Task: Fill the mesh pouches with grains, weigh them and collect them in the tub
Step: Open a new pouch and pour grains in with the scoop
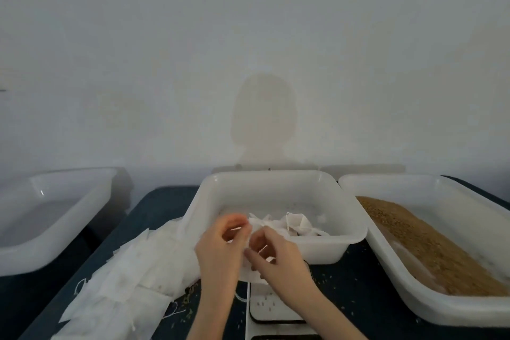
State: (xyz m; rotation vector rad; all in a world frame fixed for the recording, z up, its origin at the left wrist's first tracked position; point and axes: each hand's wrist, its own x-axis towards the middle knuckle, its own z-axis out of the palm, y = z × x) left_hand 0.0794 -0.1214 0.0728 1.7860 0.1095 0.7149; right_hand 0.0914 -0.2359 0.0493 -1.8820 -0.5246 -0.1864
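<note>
At the left edge of the frame stands a white tub [41,229] that looks empty. Lower left of centre, a heap of flat, unfilled mesh pouches [132,279] spreads over the dark worktop [358,292], so plenty of work is left. At centre, the left hand [220,243] and right hand [278,254] have their fingers curled, pinching the top of one pouch [249,270] between them just above the scale [271,306] near the bottom edge; I judge they are closing it. Behind them the middle tub [276,201] holds only a few finished pouches [295,225]. At the right, a tray of grains [430,246] remains well stocked.
</note>
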